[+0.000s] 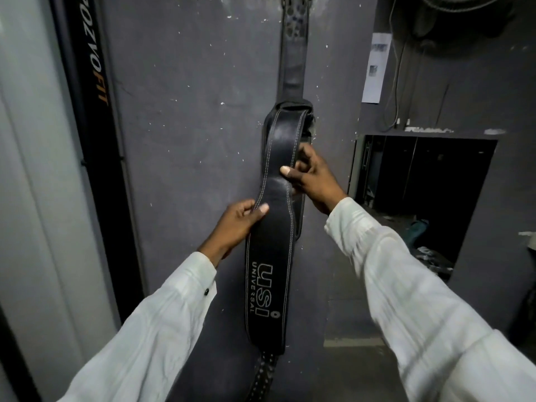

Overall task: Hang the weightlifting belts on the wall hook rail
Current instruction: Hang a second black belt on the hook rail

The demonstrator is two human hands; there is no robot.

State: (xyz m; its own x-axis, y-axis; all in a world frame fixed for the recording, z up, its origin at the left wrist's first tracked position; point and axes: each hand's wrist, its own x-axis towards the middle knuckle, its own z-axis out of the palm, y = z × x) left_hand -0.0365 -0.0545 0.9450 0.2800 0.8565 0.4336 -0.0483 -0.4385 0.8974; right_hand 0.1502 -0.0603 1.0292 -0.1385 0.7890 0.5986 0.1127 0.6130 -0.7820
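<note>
1 view, wide-angle, from your head: faces the grey wall (188, 111) square-on, close up, tilted down along the hanging belt (268, 285).

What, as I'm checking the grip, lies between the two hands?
In the head view, only the black belt spans the stretch between left hand and right hand; each grips one edge.

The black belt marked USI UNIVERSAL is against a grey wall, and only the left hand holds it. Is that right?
Not quite: both hands hold it. The head view shows the left hand gripping the black belt at its left edge and the right hand pinching its right edge higher up.
</note>
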